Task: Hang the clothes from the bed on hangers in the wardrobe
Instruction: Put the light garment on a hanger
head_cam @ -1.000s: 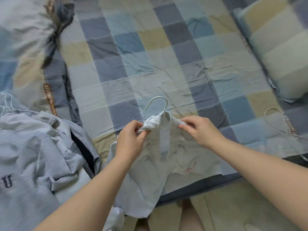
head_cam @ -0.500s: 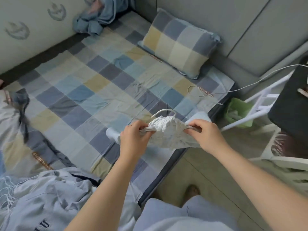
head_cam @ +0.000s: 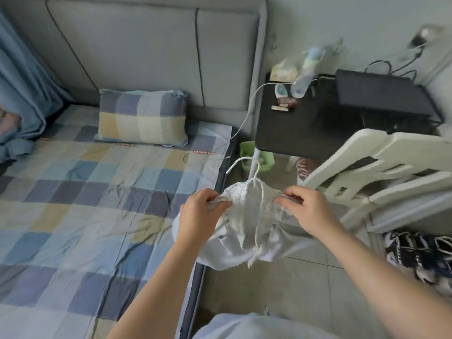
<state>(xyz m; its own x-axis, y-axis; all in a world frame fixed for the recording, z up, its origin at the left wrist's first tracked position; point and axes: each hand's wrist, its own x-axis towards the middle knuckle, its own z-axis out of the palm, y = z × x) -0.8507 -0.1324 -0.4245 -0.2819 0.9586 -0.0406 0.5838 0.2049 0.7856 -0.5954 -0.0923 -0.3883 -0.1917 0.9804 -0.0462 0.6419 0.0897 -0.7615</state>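
White drawstring shorts (head_cam: pixel 244 231) with a scrunchy elastic waistband are sitting on a thin white hanger (head_cam: pixel 241 163), held up in the air just off the right edge of the bed (head_cam: pixel 73 192), over the tiled floor (head_cam: pixel 281 289). Left hand (head_cam: pixel 199 216) pinches one end of the waistband and the right hand (head_cam: pixel 307 207) pinches the other, fingers curled tight on the fabric, with the hook poking up between them. Checked pillow (head_cam: pixel 141 117) is at the head of the bed, and a black side table (head_cam: pixel 293 128), a little green bin (head_cam: pixel 247 149) and a white plastic chair (head_cam: pixel 371 167) are off to the right.
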